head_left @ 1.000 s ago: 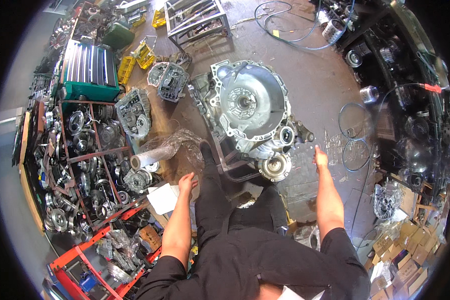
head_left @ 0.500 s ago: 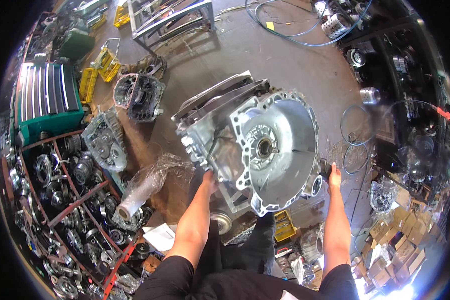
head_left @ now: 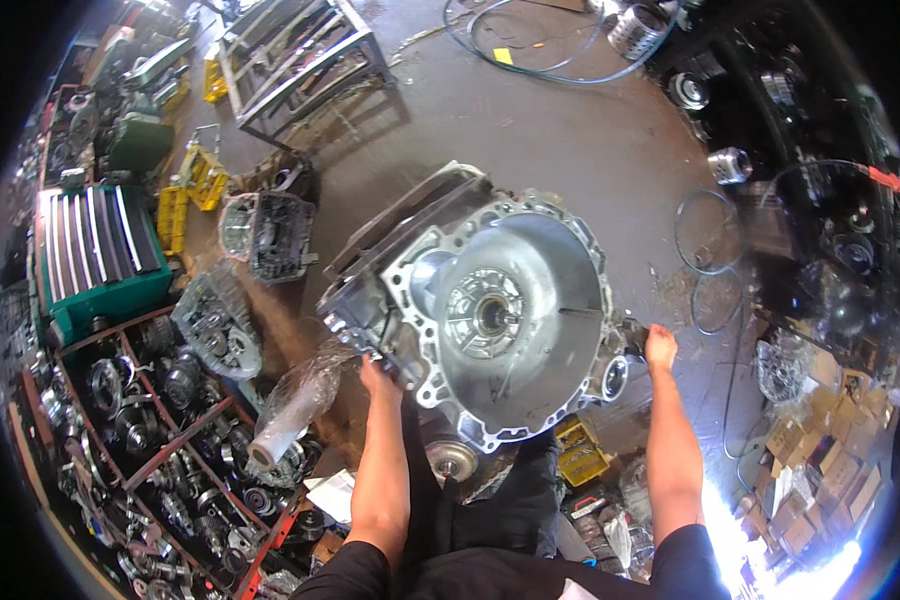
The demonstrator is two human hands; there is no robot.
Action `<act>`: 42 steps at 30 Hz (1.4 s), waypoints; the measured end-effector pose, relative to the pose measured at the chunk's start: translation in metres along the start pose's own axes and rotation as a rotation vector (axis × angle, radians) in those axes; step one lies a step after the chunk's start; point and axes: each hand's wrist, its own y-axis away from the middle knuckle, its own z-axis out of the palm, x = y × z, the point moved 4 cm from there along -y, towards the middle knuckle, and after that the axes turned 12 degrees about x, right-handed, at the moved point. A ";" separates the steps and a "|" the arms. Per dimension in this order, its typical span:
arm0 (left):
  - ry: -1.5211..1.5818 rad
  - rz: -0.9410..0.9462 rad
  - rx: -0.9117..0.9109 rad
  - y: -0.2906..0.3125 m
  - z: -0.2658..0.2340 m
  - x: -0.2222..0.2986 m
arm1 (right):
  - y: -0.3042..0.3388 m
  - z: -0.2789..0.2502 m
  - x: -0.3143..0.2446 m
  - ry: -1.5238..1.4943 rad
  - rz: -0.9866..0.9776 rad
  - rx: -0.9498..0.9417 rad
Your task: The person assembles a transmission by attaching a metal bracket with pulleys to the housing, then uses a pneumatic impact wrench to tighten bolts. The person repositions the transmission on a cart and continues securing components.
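Observation:
A car gearbox [head_left: 400, 325] is held up in front of me between both hands. Its wide, round bell housing [head_left: 555, 340] opens toward me, with a splined shaft at the hub. My left hand [head_left: 380, 378] is closed on the gearbox's lower left edge, its fingertips hidden beneath. At the far right side, my right hand [head_left: 661, 348] is closed on a part that sticks out beside the bell housing. Under the gearbox, near my legs, lies a round metal converter-like part [head_left: 450, 458].
Red-framed bins [head_left: 175, 440] of metal parts fill the left, beside a plastic-wrapped roll [head_left: 288, 420] and opened gearbox cases [head_left: 270, 235]. A metal frame [head_left: 305, 70] stands ahead. Cardboard boxes [head_left: 820, 450], hoses [head_left: 710, 235] and dark shelving with metal parts lie to the right.
The gearbox has shifted left and slightly down in view, and its bell housing faces me more squarely. Both hands moved with it and keep their hold. The surroundings have shifted a little too.

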 end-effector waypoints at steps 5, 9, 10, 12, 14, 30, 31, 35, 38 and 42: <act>0.048 0.646 0.041 0.079 0.058 0.149 | -0.006 -0.010 -0.012 0.172 -0.144 -0.091; -0.040 0.725 0.100 0.104 0.108 0.172 | -0.009 -0.021 -0.014 -0.069 -0.032 -0.160; -0.068 0.681 0.114 0.107 0.115 0.166 | -0.010 -0.022 -0.012 -0.190 0.099 -0.174; -0.043 0.524 0.198 0.107 0.114 0.161 | -0.005 -0.019 -0.006 -0.430 0.519 -0.235; -0.048 0.453 0.222 0.110 0.112 0.153 | -0.006 -0.025 -0.012 -0.292 0.435 -0.179; -0.008 0.390 0.138 0.094 0.142 0.147 | 0.027 -0.060 -0.035 0.191 0.115 -0.234; 0.010 0.390 0.135 0.093 0.143 0.147 | 0.027 -0.065 -0.037 0.254 0.063 -0.223; -0.188 0.420 0.360 0.088 0.132 0.162 | 0.051 -0.088 -0.040 0.097 0.208 -0.129; -0.192 0.384 0.177 0.080 0.125 0.174 | 0.075 -0.108 -0.057 0.076 0.112 -0.013; 0.042 0.123 0.080 0.059 0.112 0.177 | 0.081 -0.118 -0.072 0.180 -0.041 0.069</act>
